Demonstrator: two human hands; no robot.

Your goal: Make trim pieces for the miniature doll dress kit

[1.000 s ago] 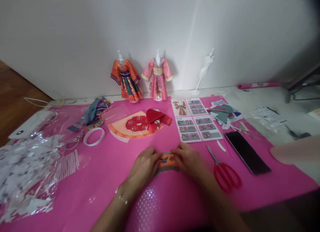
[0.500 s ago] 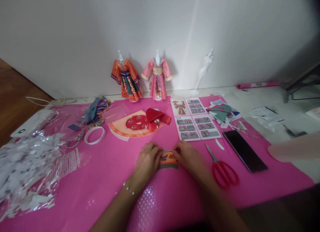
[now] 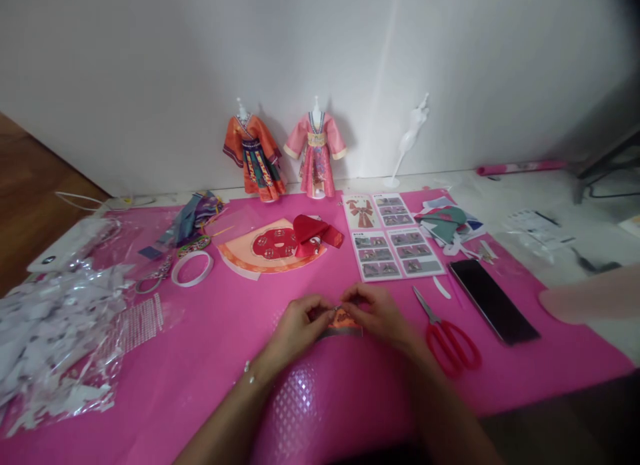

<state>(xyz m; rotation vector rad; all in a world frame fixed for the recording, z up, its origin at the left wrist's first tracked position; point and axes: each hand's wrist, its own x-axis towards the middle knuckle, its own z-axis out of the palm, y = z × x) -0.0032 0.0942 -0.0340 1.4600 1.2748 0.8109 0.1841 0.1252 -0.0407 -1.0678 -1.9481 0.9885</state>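
Both hands meet over a small orange and grey patterned fabric strip (image 3: 345, 321) on the pink sheet. My left hand (image 3: 303, 325) pinches its upper edge from the left, thumb and fingers together. From the right, my right hand (image 3: 375, 311) closes its fingertips on the same edge, close to the left fingertips. The hands cover part of the strip. Beyond them lies a peach fan-shaped fabric piece (image 3: 240, 248) with a folded red cloth (image 3: 307, 235) on it. Red-handled scissors (image 3: 445, 338) rest to the right of my right hand.
An instruction sheet (image 3: 377, 248) lies behind the hands, and a phone (image 3: 493, 301) is at the right. A tape roll (image 3: 192, 269) and a plastic bag of scraps (image 3: 55, 338) are at the left. Two dressed doll forms (image 3: 253, 158) and a bare mannequin (image 3: 413, 135) stand by the wall.
My fingertips have come closer together along the strip's top edge, and now hide more of its pattern. The view has shifted slightly.
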